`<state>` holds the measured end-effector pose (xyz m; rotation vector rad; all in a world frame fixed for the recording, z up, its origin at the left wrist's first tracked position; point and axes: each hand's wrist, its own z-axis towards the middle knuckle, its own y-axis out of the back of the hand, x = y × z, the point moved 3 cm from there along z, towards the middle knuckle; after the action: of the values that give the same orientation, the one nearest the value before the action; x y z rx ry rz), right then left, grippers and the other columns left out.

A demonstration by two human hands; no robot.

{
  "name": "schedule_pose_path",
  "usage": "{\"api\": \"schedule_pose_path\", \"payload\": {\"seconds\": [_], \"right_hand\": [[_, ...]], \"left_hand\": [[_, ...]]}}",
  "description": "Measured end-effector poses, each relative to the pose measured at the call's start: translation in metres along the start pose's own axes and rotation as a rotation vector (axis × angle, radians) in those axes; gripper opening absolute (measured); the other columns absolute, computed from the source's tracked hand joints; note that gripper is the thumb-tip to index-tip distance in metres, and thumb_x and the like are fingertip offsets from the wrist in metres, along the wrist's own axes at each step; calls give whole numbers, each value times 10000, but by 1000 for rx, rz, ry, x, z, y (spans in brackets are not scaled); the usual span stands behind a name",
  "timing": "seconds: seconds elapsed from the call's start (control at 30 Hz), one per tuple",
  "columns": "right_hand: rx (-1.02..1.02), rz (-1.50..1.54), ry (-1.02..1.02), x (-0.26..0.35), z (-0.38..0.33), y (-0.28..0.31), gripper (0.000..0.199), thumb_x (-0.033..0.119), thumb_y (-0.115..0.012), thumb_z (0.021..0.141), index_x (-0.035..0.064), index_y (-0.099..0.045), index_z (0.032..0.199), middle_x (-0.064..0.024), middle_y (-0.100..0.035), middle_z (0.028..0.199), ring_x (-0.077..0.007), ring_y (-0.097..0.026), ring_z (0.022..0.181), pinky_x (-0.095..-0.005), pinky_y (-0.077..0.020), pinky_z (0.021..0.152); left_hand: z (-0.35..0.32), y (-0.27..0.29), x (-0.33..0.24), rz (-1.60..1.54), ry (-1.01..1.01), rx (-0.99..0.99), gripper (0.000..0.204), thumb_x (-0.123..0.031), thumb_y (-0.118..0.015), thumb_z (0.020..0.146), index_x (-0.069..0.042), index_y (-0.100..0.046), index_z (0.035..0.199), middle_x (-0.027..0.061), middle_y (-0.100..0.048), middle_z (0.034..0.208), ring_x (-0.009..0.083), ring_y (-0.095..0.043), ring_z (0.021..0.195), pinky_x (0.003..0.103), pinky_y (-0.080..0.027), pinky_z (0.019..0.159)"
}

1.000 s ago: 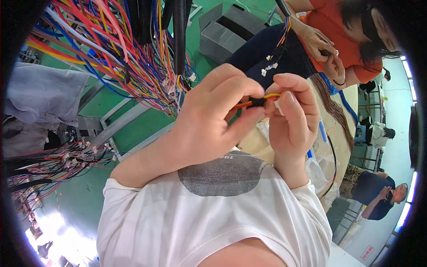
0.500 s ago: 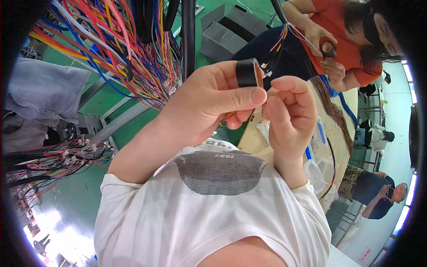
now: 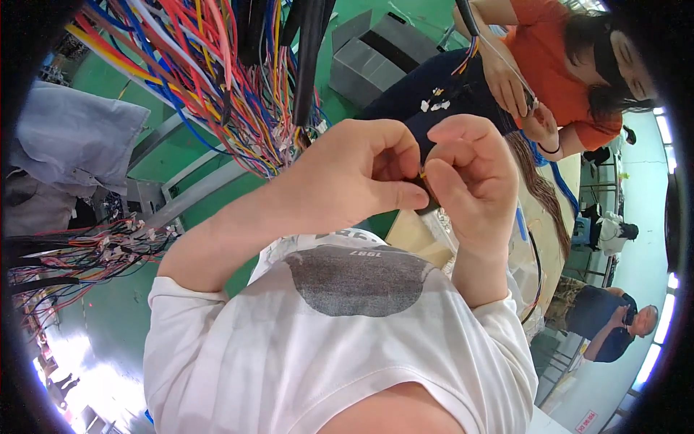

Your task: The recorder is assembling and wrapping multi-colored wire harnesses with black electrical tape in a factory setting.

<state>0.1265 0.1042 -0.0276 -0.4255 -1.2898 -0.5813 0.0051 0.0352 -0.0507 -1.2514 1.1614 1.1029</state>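
Observation:
My left hand (image 3: 361, 173) is closed with curled fingers. Its thumb tip comes close to my right hand (image 3: 473, 181), which pinches thumb against forefinger. A small yellow and dark bit (image 3: 423, 175), perhaps a wire end, shows between the fingertips of both hands. Most of what they hold is hidden by the fingers, and the black tape roll seen earlier cannot be made out. Beyond my left wrist hangs a thick bundle of coloured wires (image 3: 202, 72) with small white connectors at its ends. Black-sleeved cables (image 3: 311, 65) run down beside it.
Across from me a person in orange (image 3: 535, 50) works on a thin cable with both hands. A wooden table (image 3: 412, 235) at the right carries brown and blue wire bundles (image 3: 538, 170). A grey box (image 3: 383, 58) stands on the green floor. Another person (image 3: 607, 322) stands farther right.
The black tape roll at my left fingers has gone from sight. My left hand has turned, its fingers curling in toward my right fingertips. The person across has lowered both hands slightly.

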Motion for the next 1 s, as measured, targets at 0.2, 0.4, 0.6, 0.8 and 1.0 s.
{"api": "schedule_pose_path", "payload": {"seconds": [0.2, 0.4, 0.6, 0.8, 1.0], "right_hand": [[-109, -55, 61, 0, 1, -6, 224, -58, -463, 766, -31, -447, 988, -23, -504, 712, -41, -448, 602, -151, -332, 526], [-141, -35, 209, 5, -5, -7, 182, -7, -500, 783, -40, -443, 952, -39, -502, 705, -51, -457, 585, -156, -340, 532], [-75, -39, 300, 12, -5, -9, 203, -104, -472, 772, -42, -452, 964, -77, -551, 796, -75, -537, 678, -165, -403, 584], [-84, 61, 232, 9, -2, -7, 184, -100, -482, 774, -34, -456, 943, -52, -540, 779, -57, -512, 656, -159, -389, 563], [-182, 200, 171, -1, -3, -10, 123, -55, -488, 771, -9, -454, 880, -17, -491, 725, -46, -437, 591, -171, -335, 526]], "left_hand": [[-3, -8, -9, 713, -441, -351, 329, -26, -634, 675, 2, -456, 951, 120, -542, 780, 181, -555, 617, 280, -431, 559], [0, 1, -3, -19, -20, -133, 459, 12, -584, 676, -3, -403, 1098, 90, -534, 846, 147, -552, 675, 261, -443, 566], [-1, -8, -2, -627, 141, 211, 371, -127, -646, 727, 6, -454, 1015, 55, -541, 785, 118, -547, 645, 250, -455, 598], [-4, -9, -6, -759, 178, 179, 294, -153, -642, 758, -6, -465, 940, 23, -499, 711, 81, -470, 552, 219, -371, 484], [-22, 4, -11, -597, -79, -150, 515, -293, -687, 703, -13, -432, 1052, 34, -511, 791, 56, -424, 546, 170, -322, 460]]}}
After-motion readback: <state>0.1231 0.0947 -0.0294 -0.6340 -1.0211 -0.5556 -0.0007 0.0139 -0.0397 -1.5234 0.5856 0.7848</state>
